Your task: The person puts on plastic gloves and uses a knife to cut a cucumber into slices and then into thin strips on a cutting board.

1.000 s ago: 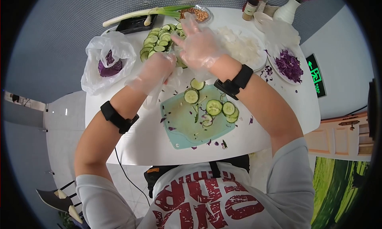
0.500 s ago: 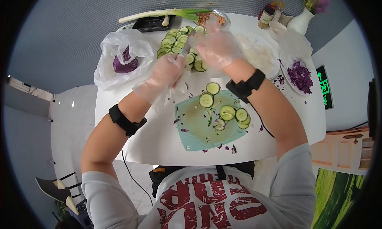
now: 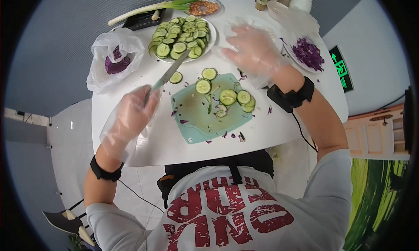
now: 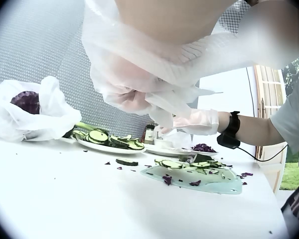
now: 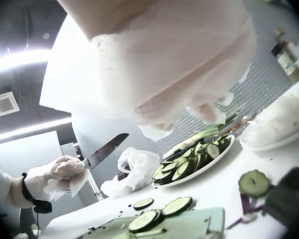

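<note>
My left hand [image 3: 133,111], in a clear plastic glove, grips a knife [image 3: 168,74] by its handle. The blade points up and away, its tip overlapping the near rim of a white plate [image 3: 213,35] heaped with cucumber slices [image 3: 174,32]. In the right wrist view the knife [image 5: 108,150] is raised well above the table. My right hand [image 3: 255,48], gloved too, has its fingers spread and holds nothing. It hovers beside that plate, partly covering a plate of pale white slices [image 5: 276,124]. Nearer me lies a green cutting board [image 3: 196,113] with several cucumber slices [image 3: 228,96] and purple scraps.
One cucumber slice [image 3: 176,77] lies on the table between plate and board. A white bag [image 3: 98,70] with purple cabbage [image 3: 117,64] stands left. Shredded purple cabbage [image 3: 307,54] fills a plate at right. A leek [image 3: 148,11] and peanuts [image 3: 204,7] lie behind.
Both hands have drawn apart from over the cucumber plate: the left came back and left with the knife, the right went right, away from the blade. The plate of slices is now uncovered.
</note>
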A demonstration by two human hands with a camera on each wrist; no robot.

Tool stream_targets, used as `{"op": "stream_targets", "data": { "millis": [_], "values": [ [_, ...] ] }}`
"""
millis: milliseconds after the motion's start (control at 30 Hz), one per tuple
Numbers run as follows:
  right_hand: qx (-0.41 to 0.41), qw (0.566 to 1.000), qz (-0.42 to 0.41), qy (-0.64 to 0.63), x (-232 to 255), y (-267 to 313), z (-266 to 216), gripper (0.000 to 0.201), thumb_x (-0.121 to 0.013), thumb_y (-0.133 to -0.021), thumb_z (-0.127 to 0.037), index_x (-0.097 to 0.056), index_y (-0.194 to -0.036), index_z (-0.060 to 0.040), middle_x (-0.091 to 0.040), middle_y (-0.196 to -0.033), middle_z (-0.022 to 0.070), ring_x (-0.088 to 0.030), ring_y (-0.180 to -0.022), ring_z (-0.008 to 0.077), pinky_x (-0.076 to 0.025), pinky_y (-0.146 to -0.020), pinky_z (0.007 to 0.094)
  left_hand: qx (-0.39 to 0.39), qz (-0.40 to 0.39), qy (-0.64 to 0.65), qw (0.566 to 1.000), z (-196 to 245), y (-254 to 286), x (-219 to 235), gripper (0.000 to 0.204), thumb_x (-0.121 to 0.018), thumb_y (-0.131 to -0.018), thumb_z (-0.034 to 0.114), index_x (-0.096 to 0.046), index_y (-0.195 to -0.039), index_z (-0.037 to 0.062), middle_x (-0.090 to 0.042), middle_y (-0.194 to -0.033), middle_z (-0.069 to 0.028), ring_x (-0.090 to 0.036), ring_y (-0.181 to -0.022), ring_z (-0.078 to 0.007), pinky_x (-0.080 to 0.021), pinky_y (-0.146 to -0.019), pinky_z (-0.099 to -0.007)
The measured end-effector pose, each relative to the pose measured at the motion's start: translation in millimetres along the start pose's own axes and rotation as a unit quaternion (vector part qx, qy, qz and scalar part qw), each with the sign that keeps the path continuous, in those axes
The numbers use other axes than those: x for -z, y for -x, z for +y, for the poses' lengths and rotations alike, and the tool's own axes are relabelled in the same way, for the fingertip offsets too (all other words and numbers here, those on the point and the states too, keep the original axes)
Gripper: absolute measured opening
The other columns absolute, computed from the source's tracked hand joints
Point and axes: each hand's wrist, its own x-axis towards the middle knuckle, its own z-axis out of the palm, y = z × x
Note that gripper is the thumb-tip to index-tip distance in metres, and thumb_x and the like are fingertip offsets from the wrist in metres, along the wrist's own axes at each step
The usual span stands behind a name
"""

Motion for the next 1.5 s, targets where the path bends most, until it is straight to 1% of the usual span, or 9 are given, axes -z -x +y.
{"op": "stream_targets", "data": {
  "millis": [233, 267, 333, 867, 967, 1033, 1233, 1333, 1500],
  "values": [
    [0.079, 0.978, -0.088, -0.172, 9.5, 58.0, -17.9, 0.026, -0.074, -0.077, -0.028, -0.079, -0.092, -0.0071, -0.068, -0.12, 0.0176, -0.067, -0.101, 0.0348, -0.054, -0.088, 0.0421, 0.016, -0.07, -0.077, 0.994, 10.9, 47.9, -6.4, 0.026, -0.06, -0.1, 0.023, -0.06, -0.085, 0.0017, -0.041, -0.06, -0.0018, -0.036, -0.058, -0.0124, -0.038, -0.054, -0.0308],
    [0.077, 0.978, -0.088, -0.172, 7.7, 64.1, -19.4, 0.026, -0.074, -0.077, -0.028, -0.079, -0.092, -0.0071, -0.068, -0.12, 0.0176, -0.067, -0.101, 0.0348, -0.054, -0.088, 0.0421, 0.015, -0.072, -0.077, 0.994, 10.9, 51.6, -8.3, 0.026, -0.06, -0.1, 0.023, -0.06, -0.085, 0.0017, -0.041, -0.06, -0.0018, -0.036, -0.058, -0.0124, -0.038, -0.054, -0.0308],
    [0.099, 0.976, -0.051, -0.186, -0.9, 76.4, -21.3, 0.025, -0.073, -0.076, -0.027, -0.079, -0.093, -0.0089, -0.069, -0.118, 0.0166, -0.066, -0.104, 0.0346, -0.053, -0.09, 0.0422, -0.05, -0.052, -0.095, 0.993, 8.4, 58.1, -14.2, 0.021, -0.065, -0.096, 0.02, -0.063, -0.085, 0.0021, -0.045, -0.057, -0.0145, -0.039, -0.049, -0.027, -0.041, -0.05, -0.0365],
    [0.075, 0.996, -0.044, -0.026, -20.9, 86.6, -58.9, 0.007, -0.07, -0.076, -0.019, -0.076, -0.078, -0.0175, -0.067, -0.116, 0.0035, -0.056, -0.117, 0.0253, -0.038, -0.106, 0.0443, -0.07, -0.083, -0.097, 0.989, 6.5, 65.9, -35.4, 0.025, -0.062, -0.097, 0.022, -0.062, -0.086, -0.0008, -0.054, -0.062, -0.0234, -0.052, -0.056, -0.0426, -0.045, -0.058, -0.0457],
    [0.095, 0.988, 0.004, -0.124, -21.2, 83.2, -53.2, 0.007, -0.07, -0.076, -0.019, -0.076, -0.077, -0.0164, -0.068, -0.114, 0.003, -0.059, -0.114, 0.026, -0.042, -0.102, 0.0432, -0.066, -0.079, -0.09, 0.991, 4.8, 62.4, -34.3, 0.026, -0.062, -0.097, 0.021, -0.062, -0.085, -0.0023, -0.054, -0.062, -0.0236, -0.049, -0.056, -0.0418, -0.044, -0.057, -0.0449],
    [0.091, 0.97, 0.157, -0.162, -23.8, 68.9, -48.3, 0.019, -0.063, -0.082, -0.021, -0.072, -0.072, -0.0081, -0.067, -0.081, 0.011, -0.066, -0.085, 0.0323, -0.052, -0.08, 0.0453, -0.028, -0.091, -0.069, 0.993, 5.6, 59.2, -32.3, 0.023, -0.06, -0.099, 0.019, -0.064, -0.089, -0.0022, -0.049, -0.062, -0.015, -0.045, -0.055, -0.0233, -0.042, -0.058, -0.035],
    [0.064, 0.967, 0.17, -0.177, -24.4, -11.1, -29.4, 0.025, -0.06, -0.083, -0.026, -0.073, -0.073, -0.0079, -0.07, -0.076, 0.0134, -0.068, -0.072, 0.0341, -0.056, -0.068, 0.045, 0.045, -0.077, 0.092, 0.992, -9.5, 38.0, -48.0, 0.029, -0.054, -0.101, 0.021, -0.062, -0.084, -0.0009, -0.051, -0.07, 0.0033, -0.045, -0.066, -0.0091, -0.039, -0.061, -0.0268],
    [-0.03, 0.991, 0.072, -0.108, -22.1, -53.2, -26.7, 0.02, -0.071, -0.08, -0.029, -0.076, -0.081, -0.0101, -0.073, -0.083, 0.0094, -0.068, -0.082, 0.0289, -0.055, -0.077, 0.0413, 0.104, -0.089, 0.119, 0.983, 1.8, 28.4, -46.4, 0.03, -0.055, -0.101, 0.024, -0.063, -0.083, 0.0013, -0.05, -0.069, 0.0043, -0.043, -0.064, -0.0074, -0.037, -0.06, -0.0252],
    [-0.028, 0.988, 0.141, -0.063, -41.9, -89.3, -21.3, 0.027, -0.058, -0.084, -0.027, -0.077, -0.081, -0.0091, -0.072, -0.082, 0.0137, -0.07, -0.077, 0.0313, -0.057, -0.07, 0.0425, 0.091, -0.073, 0.145, 0.983, -0.8, 22.8, -48.8, 0.032, -0.059, -0.1, 0.024, -0.065, -0.086, -0.0038, -0.047, -0.062, 0.0024, -0.04, -0.06, -0.0063, -0.037, -0.054, -0.0282]
  ]
}}
